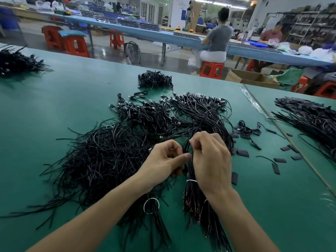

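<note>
Works at a wide green table (54, 110), roomy enough to give each batch its own heap. Has the largest heap, loose black wires (101, 157), spread on the left, probably as stock within easy reach of the left arm. Has cables with plugs (200, 110) fanned out straight ahead, plugs turned away and tails leading back towards the body, seemingly to present the free ends for handling. Lays a tied bundle (198, 206) lengthwise under the right forearm, bare ends pointing towards the body.

Brings both hands together just above the upper part of that bundle. Curls the right hand (211, 159), fingertips pinched on a single wire (187, 145) looping up out of the bundle, likely to separate it from its neighbours. Sets the left hand (161, 160) close beside, thumb stretched across onto the same wire and the other fingers curled beneath, apparently to steady the strand against the pull. Cannot tell whether anything else sits inside that palm.

Leaves short black sleeves (242, 153) strewn to the right, near the right hand, perhaps for slipping over wires. Binds the bundle with a white tie (191, 181), likely to allow drawing out one strand without scattering the rest.
</note>
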{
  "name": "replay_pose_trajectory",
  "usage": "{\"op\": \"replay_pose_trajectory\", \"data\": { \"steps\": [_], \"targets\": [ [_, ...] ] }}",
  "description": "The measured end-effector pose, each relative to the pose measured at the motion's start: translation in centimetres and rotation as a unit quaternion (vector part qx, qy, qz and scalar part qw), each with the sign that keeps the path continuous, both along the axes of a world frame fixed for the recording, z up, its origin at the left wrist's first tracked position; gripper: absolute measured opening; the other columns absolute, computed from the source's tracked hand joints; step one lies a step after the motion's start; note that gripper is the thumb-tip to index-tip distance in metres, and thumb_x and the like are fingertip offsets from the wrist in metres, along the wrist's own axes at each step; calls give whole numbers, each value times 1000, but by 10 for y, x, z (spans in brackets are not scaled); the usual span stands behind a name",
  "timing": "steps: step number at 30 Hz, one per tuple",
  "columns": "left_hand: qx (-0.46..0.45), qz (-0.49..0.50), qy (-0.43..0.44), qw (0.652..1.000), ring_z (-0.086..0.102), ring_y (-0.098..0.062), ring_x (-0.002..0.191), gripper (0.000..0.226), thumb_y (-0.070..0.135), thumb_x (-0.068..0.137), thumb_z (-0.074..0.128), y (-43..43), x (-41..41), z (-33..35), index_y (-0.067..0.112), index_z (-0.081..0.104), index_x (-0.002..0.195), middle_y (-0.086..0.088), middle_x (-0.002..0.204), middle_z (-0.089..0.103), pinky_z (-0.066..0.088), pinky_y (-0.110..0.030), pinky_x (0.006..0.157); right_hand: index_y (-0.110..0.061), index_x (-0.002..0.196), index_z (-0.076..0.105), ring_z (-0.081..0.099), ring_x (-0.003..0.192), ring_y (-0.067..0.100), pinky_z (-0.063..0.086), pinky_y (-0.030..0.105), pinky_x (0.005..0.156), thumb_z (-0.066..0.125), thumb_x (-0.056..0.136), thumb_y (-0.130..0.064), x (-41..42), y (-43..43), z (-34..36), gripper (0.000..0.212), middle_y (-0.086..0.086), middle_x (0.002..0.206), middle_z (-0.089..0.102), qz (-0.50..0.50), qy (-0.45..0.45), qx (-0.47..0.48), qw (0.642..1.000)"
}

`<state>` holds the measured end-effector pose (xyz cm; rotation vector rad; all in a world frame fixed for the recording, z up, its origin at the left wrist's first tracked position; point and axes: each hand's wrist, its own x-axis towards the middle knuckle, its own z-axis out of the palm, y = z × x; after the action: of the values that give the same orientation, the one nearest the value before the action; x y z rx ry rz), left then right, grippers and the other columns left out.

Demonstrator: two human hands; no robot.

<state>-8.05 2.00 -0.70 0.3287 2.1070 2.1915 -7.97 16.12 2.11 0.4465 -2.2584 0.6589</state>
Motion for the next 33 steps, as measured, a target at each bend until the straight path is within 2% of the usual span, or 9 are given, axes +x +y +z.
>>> {"op": "replay_pose_trajectory", "data": {
  "steps": [7, 11, 13, 16, 18, 20, 23, 26, 33],
  "targets": [
    [15, -11, -17, 1000, 62, -15, 52, 36, 40, 82, 67, 6, 0, 6, 5, 57, 85, -6, 66, 69, 48, -25, 48, -6, 72, 60, 57, 70, 25, 49, 36, 63, 68, 79, 7, -1, 5, -3, 17, 4, 77, 67, 2, 131, 89, 987],
    [65, -23, -51, 996, 63, -14, 51, 41, 43, 81, 66, 12, -4, 9, 6, 49, 80, -2, 61, 68, 51, -23, 49, -7, 67, 61, 60, 70, 24, 50, 34, 63, 65, 89, 5, -4, 3, -2, 25, 4, 82, 70, 25, 200, 97, 975],
    [35, -19, -38, 998, 56, -10, 48, 49, 53, 76, 66, 12, -6, 12, 5, 53, 80, 2, 58, 65, 44, -21, 46, -7, 67, 61, 62, 71, 24, 52, 34, 62, 63, 91, 4, -6, 5, 1, 26, 4, 82, 71, 43, 212, 105, 971],
    [-50, 46, 5, 998, 49, -16, 51, 54, 65, 66, 70, 4, -9, 14, 16, 49, 76, 3, 57, 61, 36, -27, 47, -7, 68, 62, 64, 73, 23, 53, 34, 61, 64, 92, 3, -9, 12, 5, 26, 4, 83, 71, 68, 205, 119, 969],
    [-44, 38, 11, 998, 50, -14, 49, 58, 64, 66, 72, -1, -9, 16, 18, 46, 89, 1, 59, 64, 37, -23, 45, -7, 69, 62, 65, 74, 23, 53, 34, 60, 66, 90, 3, -9, 14, 6, 24, 3, 83, 71, 77, 199, 118, 970],
    [-49, -17, 15, 999, 47, -11, 44, 52, 58, 76, 67, -1, -7, 20, 16, 48, 100, -1, 59, 65, 34, -20, 41, -7, 69, 62, 65, 75, 24, 53, 34, 59, 64, 90, 3, -8, 13, 7, 23, 4, 84, 70, 85, 194, 122, 970],
    [-70, -52, 23, 996, 44, -24, 51, 40, 43, 94, 56, 2, -5, 21, 4, 53, 102, 0, 57, 61, 32, -28, 46, -8, 73, 61, 64, 76, 25, 53, 35, 57, 60, 89, 1, -5, 10, 10, 19, 3, 85, 70, 96, 169, 146, 970],
    [-70, -66, -9, 995, 43, -29, 59, 31, 25, 104, 51, 1, -4, 16, -5, 55, 107, -11, 64, 56, 33, -33, 50, -11, 77, 61, 64, 75, 24, 52, 34, 52, 60, 82, 1, -3, 10, 14, 13, 1, 85, 69, 117, 117, 174, 971],
    [40, -110, -149, 982, 46, -11, 41, 15, 23, 102, 54, -1, 1, 6, 12, 56, 93, -3, 55, 57, 35, -18, 39, -16, 77, 50, 48, 68, 18, 42, 30, 52, 66, 75, 6, -4, 11, 15, 27, -4, 75, 58, 121, 11, 189, 975]
  ]
}}
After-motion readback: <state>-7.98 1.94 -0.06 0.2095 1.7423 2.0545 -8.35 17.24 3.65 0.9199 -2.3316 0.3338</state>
